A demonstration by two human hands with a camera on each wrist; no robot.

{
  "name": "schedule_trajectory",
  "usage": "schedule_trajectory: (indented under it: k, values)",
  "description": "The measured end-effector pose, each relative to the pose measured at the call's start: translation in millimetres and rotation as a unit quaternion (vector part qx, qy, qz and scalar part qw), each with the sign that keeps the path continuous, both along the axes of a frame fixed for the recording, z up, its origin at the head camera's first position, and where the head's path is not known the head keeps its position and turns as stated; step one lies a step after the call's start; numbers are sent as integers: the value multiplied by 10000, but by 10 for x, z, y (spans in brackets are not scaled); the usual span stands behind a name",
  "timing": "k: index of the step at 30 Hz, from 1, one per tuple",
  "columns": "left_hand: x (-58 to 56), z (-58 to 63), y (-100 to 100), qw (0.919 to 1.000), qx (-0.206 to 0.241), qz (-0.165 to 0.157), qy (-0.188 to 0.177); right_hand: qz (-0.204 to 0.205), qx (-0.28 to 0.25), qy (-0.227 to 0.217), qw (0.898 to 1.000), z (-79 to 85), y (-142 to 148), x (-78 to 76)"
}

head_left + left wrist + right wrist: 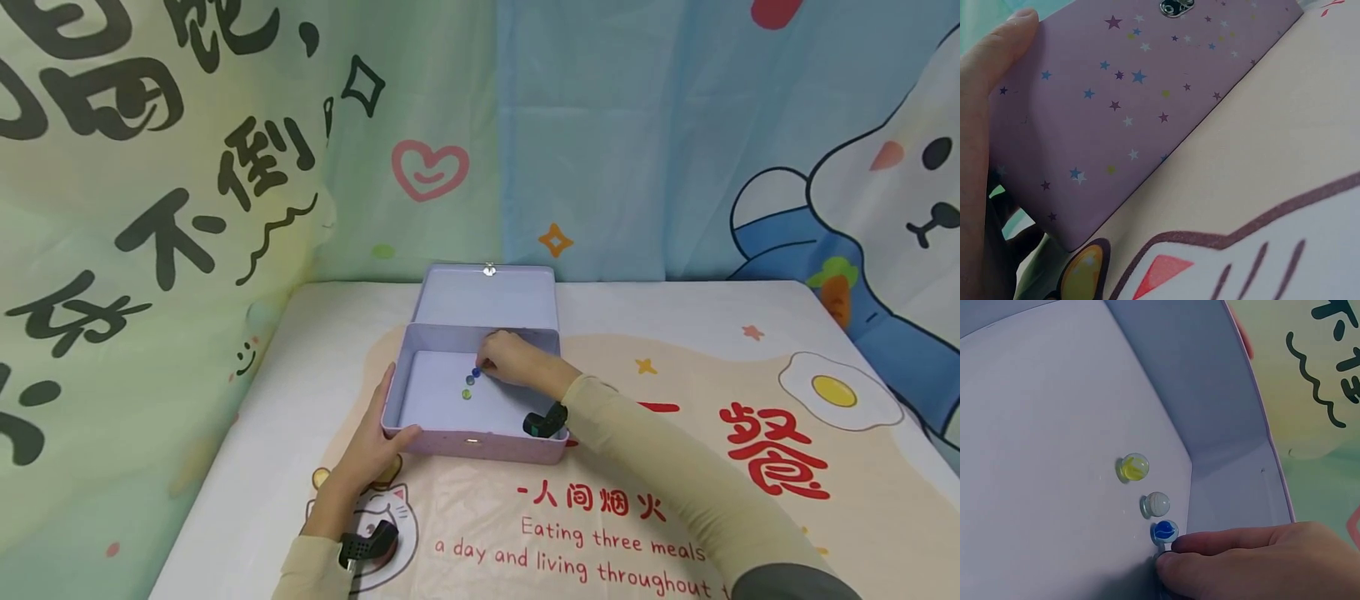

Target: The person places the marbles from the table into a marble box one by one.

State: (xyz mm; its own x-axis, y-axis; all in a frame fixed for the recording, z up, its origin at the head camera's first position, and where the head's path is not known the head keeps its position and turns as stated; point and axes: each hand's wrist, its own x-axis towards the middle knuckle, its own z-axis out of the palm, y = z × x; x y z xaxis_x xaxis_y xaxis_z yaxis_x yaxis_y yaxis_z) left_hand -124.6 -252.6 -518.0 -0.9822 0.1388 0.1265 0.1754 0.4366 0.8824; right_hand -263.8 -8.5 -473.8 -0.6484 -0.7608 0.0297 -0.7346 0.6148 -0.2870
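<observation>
The table (300, 358) is under everything, with a white and tan cloth picture on top. Between the two hands sits a light purple box (442, 443). It is wide open. Its lid (487, 297) leans up at the back, past the right fingers. The outside, near the left thumb, is covered in little stars (1139, 76) of blue, white, yellow and purple. The inside is pale and smooth.

The left hand (378, 433) grips the box at its near left corner, thumb in front and the other fingers round the side. The right hand (517, 360) reaches inside, with its fingertips close together and low. Something glassy shows under the thumb, but I cannot tell if the fingers are holding it.

Three shiny round marbles lie on the box floor in a row leading away from the right fingertips. A blue one (1165, 531) is right beside them. Next comes a cloudy gray one (1158, 504). Farthest is a clear one with yellow inside (1135, 467).
</observation>
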Motion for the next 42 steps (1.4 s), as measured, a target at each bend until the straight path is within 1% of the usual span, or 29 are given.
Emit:
schedule_trajectory:
  k: [3, 5, 8, 12, 16, 19, 24, 30, 34, 36, 39, 42]
  values:
    - [-16, -7, 27, 10000, 22, -33, -51, -76, 33, -47, 10000, -17, 37, 2]
    - [-16, 9, 52, 9999, 36, -62, -92, -150, 59, -99, 9998, -33, 59, 1]
    - [29, 134, 114, 9998, 117, -146, -85, -264, 71, -195, 9994, -50, 86, 7]
    - [106, 289, 198, 9995, 179, -217, -139, -306, 21, -238, 9992, -55, 110, 34]
    - [65, 78, 180, 9998, 101, -171, -76, -145, 5, -126, 9998, -10, 138, 54]
    - [19, -88, 144, 9999, 58, -140, 48, -45, -6, -35, 10000, 96, 175, 75]
    - [19, -79, 130, 9999, 14, -130, 67, -152, -161, -22, 9998, 369, 287, 169]
    - [-3, -43, 98, 9999, 9, -127, 90, -173, -509, 192, 9984, 666, 545, 307]
    - [-12, -18, 72, 9999, -84, -43, 66, -433, -682, 232, 9965, 800, 774, 423]
    - [-5, 0, 64, 9999, -106, 4, 7, -656, -745, 230, 9948, 839, 900, 482]
    - [10, 24, 51, 9999, -72, 21, -72, -1117, -843, 150, 9901, 875, 1102, 581]
    - [27, 45, 37, 9999, -21, 30, -104, -1575, -953, 100, 9829, 875, 1305, 679]
